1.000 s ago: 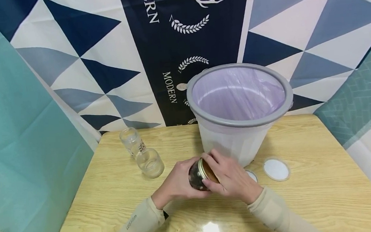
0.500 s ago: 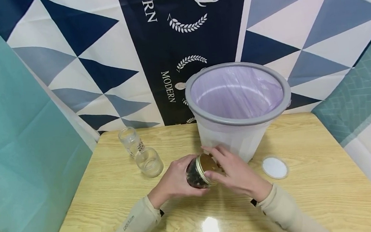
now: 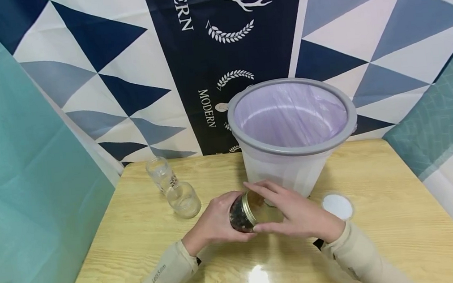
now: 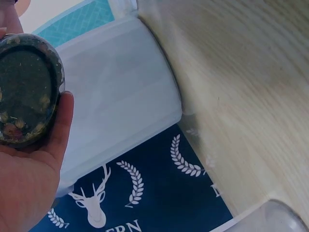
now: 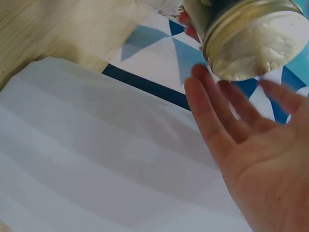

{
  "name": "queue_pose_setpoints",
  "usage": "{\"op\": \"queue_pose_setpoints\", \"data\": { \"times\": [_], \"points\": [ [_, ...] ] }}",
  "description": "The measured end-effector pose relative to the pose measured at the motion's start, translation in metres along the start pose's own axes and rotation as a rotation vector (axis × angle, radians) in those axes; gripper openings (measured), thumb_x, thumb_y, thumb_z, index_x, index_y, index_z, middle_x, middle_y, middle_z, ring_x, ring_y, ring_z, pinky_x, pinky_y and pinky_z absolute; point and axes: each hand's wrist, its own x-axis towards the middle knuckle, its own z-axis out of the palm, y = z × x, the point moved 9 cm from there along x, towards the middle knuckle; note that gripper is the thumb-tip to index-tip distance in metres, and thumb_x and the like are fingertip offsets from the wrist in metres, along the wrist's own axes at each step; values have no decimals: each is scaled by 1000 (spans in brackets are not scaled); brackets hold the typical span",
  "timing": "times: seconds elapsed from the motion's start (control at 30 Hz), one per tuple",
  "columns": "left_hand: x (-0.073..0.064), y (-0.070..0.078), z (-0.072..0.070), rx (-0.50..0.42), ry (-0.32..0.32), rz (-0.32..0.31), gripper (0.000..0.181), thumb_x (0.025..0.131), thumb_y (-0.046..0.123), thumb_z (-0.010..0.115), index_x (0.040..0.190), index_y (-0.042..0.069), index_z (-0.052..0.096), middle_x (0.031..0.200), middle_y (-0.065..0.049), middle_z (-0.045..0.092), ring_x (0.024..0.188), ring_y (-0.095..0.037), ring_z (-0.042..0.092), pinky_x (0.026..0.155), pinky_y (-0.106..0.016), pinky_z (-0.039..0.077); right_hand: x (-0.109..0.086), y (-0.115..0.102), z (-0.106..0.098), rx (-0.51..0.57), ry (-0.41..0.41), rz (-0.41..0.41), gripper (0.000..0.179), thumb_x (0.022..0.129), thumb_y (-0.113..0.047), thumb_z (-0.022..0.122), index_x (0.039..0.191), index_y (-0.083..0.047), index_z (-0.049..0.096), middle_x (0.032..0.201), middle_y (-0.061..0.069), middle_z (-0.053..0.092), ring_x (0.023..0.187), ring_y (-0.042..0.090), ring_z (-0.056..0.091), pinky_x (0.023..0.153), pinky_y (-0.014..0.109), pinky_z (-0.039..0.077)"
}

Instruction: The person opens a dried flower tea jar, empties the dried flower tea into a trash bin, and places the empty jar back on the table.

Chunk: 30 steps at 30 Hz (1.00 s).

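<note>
My left hand point(image 3: 217, 221) grips a glass jar point(image 3: 239, 216) by its body, the jar lying tilted with its lid end to the right. Dark contents with small pale and reddish bits show through the jar's base point(image 4: 24, 92) in the left wrist view. A gold screw lid point(image 5: 260, 46) closes the jar; its top looks shiny in the right wrist view. Around that lid my right hand point(image 3: 297, 211) is spread, thumb below and fingers above, extended rather than curled. Whether its fingertips touch the lid is unclear, as they blur in the right wrist view.
Just behind the hands stands a white bin point(image 3: 281, 168) with a grey rim and a purple liner. Two clear glass vessels, a tall glass point(image 3: 160, 173) and a shorter one point(image 3: 184, 201), are at the left. A white round disc point(image 3: 338, 206) lies right of the bin.
My right hand's fingers have gone from clasping the lid to spread wide, and its wrist has shifted right. The left hand still holds the jar in nearly the same place.
</note>
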Motion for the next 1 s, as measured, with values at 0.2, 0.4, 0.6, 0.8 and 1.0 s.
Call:
{"op": "queue_pose_setpoints", "data": {
  "times": [0.2,0.4,0.6,0.8,1.0],
  "points": [
    [2,1,2,22,-12,-10,83,63,44,95,131,12,60,118,1,70,104,-11,68,91,-26,59,1,6,-1,-58,53,89,76,93,-56,69,152,-11,49,119,2,64,95,16,68,83,36,59],
    [2,-1,3,42,-28,-10,82,64,44,94,132,12,60,118,1,70,103,-12,68,90,-26,59,5,10,7,-52,-9,110,82,90,-68,66,150,-13,53,114,-2,63,88,11,64,77,30,56],
    [3,-1,6,52,-46,-5,90,64,44,94,139,12,57,124,-2,70,110,-14,67,95,-29,58,-2,1,1,-11,-17,-47,88,86,-52,80,159,-26,40,138,-1,57,115,17,64,96,40,59],
    [5,1,4,55,-29,19,84,62,44,94,131,11,60,118,0,70,106,-12,68,93,-26,58,-2,6,-2,-71,35,28,87,88,-61,72,160,-23,39,142,4,57,115,21,65,97,45,58],
    [4,2,5,48,-27,38,84,63,44,94,132,11,60,118,-1,71,106,-13,68,93,-26,58,1,10,4,-99,1,70,80,91,-65,67,153,-17,50,117,2,66,90,15,68,85,41,59]
  ]
}}
